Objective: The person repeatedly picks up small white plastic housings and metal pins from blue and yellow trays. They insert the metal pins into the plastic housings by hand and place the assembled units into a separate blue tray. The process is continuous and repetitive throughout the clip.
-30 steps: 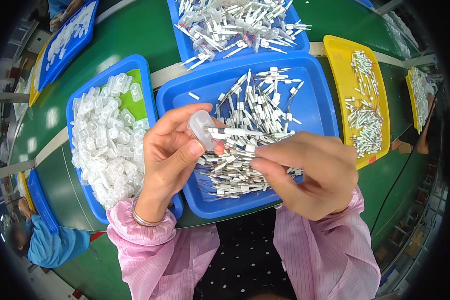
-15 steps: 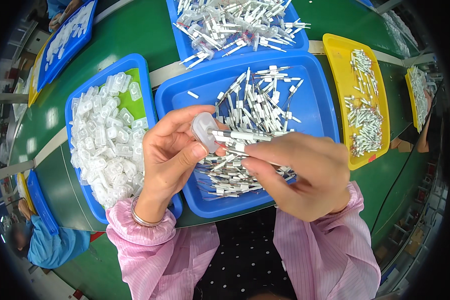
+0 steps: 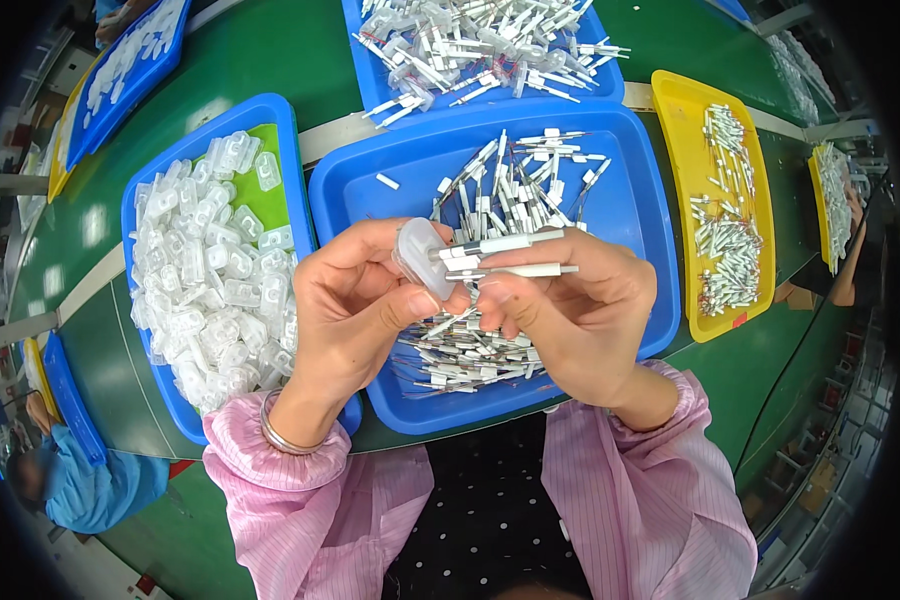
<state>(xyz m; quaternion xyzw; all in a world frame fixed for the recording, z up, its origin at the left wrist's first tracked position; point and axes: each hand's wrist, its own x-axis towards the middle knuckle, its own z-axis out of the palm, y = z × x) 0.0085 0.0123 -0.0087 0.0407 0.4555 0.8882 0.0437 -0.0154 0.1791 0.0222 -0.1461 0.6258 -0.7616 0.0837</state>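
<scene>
Between thumb and fingers, my left hand (image 3: 355, 310) grips a translucent plastic cap (image 3: 419, 257) with a rounded oblong rim. My right hand (image 3: 575, 310) pinches a white stick-like part with dark bands (image 3: 500, 244), whose two prongs point right. Its left end meets the cap; how deep it sits inside I cannot tell. Both hands are over a blue tray (image 3: 355, 200) with many similar white sticks (image 3: 530, 190) and thin red wires. Left of it, another blue tray (image 3: 288, 130) holds a heap of translucent caps (image 3: 205, 270).
A third blue tray (image 3: 362, 70), beyond the middle one, holds caps with sticks attached. On the right stands a yellow tray (image 3: 670, 110) with more sticks. The green table (image 3: 90, 330) lies beneath. A person in blue (image 3: 105, 485) sits at the far left; another person's arm (image 3: 845, 280) shows at right.
My right hand has moved left, closer to the cap, and its fingers now hold the stick part near the cap. Both prongs now show clearly. My left hand keeps hold of the cap.
</scene>
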